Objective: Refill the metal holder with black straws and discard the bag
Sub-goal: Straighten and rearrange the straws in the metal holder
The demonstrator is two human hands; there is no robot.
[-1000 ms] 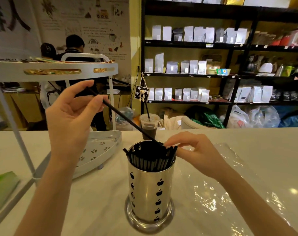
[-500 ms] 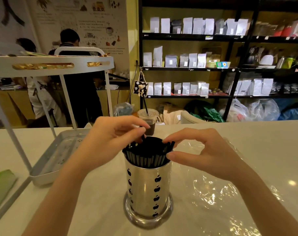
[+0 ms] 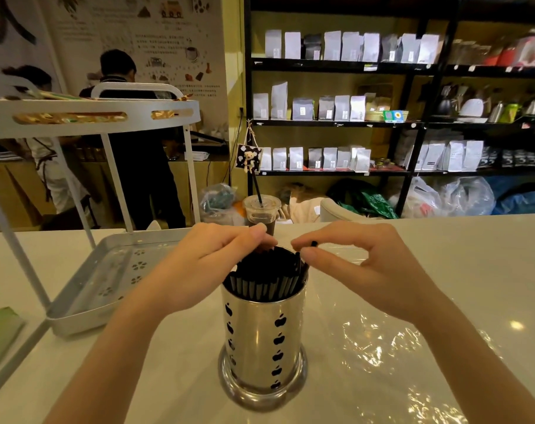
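Observation:
A shiny metal holder (image 3: 261, 341) with apple-shaped cutouts stands upright on the white counter, packed with black straws (image 3: 266, 278). My left hand (image 3: 205, 264) rests over the holder's left rim, its fingertips pressing on the straw tops. My right hand (image 3: 361, 264) hovers at the right rim, thumb and forefinger pinched on the tip of one black straw. A crumpled clear plastic bag (image 3: 391, 359) lies flat on the counter to the right of the holder, under my right forearm.
A white two-tier rack (image 3: 101, 289) stands at the left, its lower tray close to my left arm. A lidded iced drink with a straw (image 3: 261, 214) sits just behind the holder. A green item (image 3: 0, 328) lies at the far left edge. Two people stand behind the counter.
My left hand came down from holding one straw aloft and now presses on the straw tops. My right hand's fingers have closed onto a straw tip at the right rim.

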